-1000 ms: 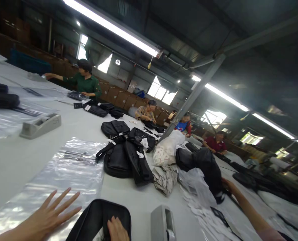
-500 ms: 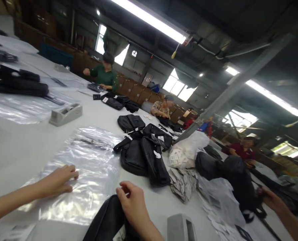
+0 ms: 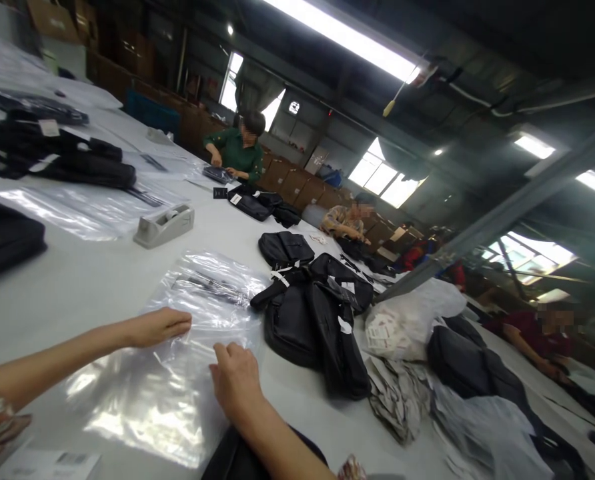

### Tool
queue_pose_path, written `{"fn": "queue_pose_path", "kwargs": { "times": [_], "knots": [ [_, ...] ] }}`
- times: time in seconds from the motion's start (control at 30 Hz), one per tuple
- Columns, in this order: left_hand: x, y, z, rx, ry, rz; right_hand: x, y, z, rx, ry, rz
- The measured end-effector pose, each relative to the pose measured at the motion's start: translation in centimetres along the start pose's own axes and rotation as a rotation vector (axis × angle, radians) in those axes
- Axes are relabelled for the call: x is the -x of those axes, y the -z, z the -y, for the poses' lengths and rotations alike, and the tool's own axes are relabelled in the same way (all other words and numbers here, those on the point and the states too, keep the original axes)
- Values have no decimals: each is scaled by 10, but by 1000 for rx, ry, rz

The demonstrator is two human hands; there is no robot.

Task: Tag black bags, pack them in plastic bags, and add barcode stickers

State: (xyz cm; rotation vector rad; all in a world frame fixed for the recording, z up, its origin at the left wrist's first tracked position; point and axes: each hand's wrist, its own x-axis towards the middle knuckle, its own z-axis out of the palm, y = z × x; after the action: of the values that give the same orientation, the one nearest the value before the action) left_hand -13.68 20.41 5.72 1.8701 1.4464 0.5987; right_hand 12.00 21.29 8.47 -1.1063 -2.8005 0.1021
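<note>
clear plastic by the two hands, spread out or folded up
Spread out: the clear plastic lies broad and wrinkled across the white table.

Plastic sleeves [image 3: 152, 413] lie left of piled bags [image 3: 292, 330]; tape dispenser [image 3: 165, 228] behind sleeves.

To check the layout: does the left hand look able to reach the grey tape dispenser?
Probably yes: only flat clear plastic and white tabletop seem to lie between the left hand and the grey tape dispenser.

- Clear, flat plastic sleeves [image 3: 152, 407]: glossy, wrinkled film.
- Black, rounded, leather-look bags [image 3: 290, 327]: smooth, faint sheen.
- White, flat tabletop [image 3: 102, 280]: smooth, mostly matt.
- Grey, boxy, plastic-looking tape dispenser [image 3: 163, 228]: smooth, dull.
- Grey-beige, crumpled, papery heap [image 3: 397, 400]: matt, creased.
</note>
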Motion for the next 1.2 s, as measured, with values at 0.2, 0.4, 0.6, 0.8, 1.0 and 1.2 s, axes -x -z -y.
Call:
{"fn": "queue_pose_path", "kwargs": {
  "times": [0.2, 0.4, 0.6, 0.8, 1.0, 1.2],
  "knots": [
    [-7, 13, -13, 58, -23, -11, -1, 2, -1, -19, 96, -136],
    [-8, 29, -27, 63, -30, -66, -11, 0, -11, -155, 91, -122],
    [47, 2, -66, 32, 188, -480, -28, 21, -15, -372, -119, -242],
    [55, -64, -90, 683, 457, -458, -26, 27, 3, -604, -105, -195],
    [22, -56, -86, 812, 427, -534, -16, 27, 8, -901, -149, -175],
    [33, -84, -76, 823, 566, -549, -52, 36, -28, -1034, -457, -378]
  ]
}}
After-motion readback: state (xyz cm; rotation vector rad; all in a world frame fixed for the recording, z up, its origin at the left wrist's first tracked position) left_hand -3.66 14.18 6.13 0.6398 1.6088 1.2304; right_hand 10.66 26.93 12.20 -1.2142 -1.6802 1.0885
